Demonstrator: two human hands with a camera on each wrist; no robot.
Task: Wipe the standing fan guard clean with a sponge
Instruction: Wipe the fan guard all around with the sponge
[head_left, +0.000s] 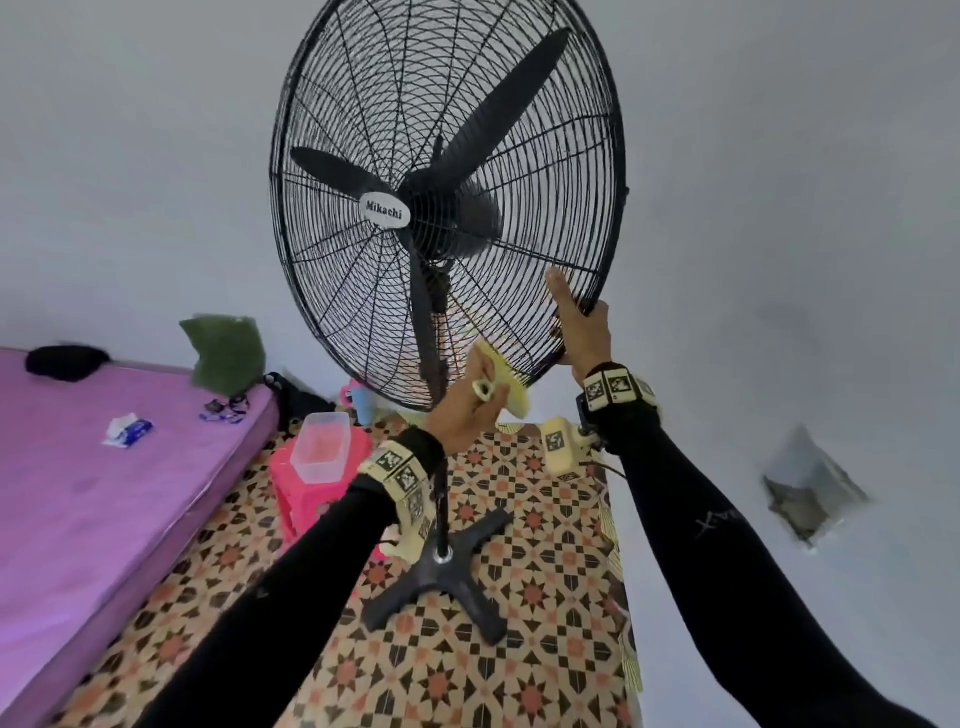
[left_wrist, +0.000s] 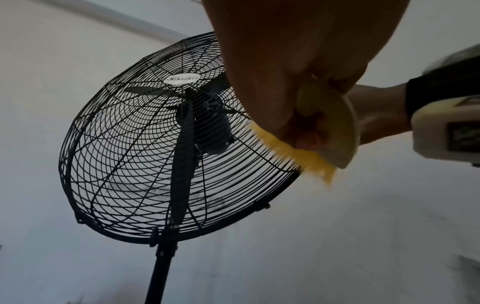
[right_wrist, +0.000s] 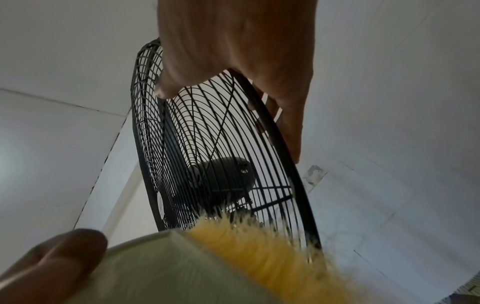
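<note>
Left hand (head_left: 470, 402) grips a yellow brush (head_left: 506, 382), bristles against the fan guard (head_left: 332, 291) below the right hand (head_left: 579, 325) fingers curled round its rim; patterned floor (head_left: 545, 613), grey wall (head_left: 779, 182), purple bed (head_left: 78, 493)

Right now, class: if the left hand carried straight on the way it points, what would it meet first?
The left hand holds a yellow brush whose bristles already touch the lower wires of the fan guard. Straight on, the guard wires come first. Behind them, probably the fan's pole; depth is unclear.
</note>
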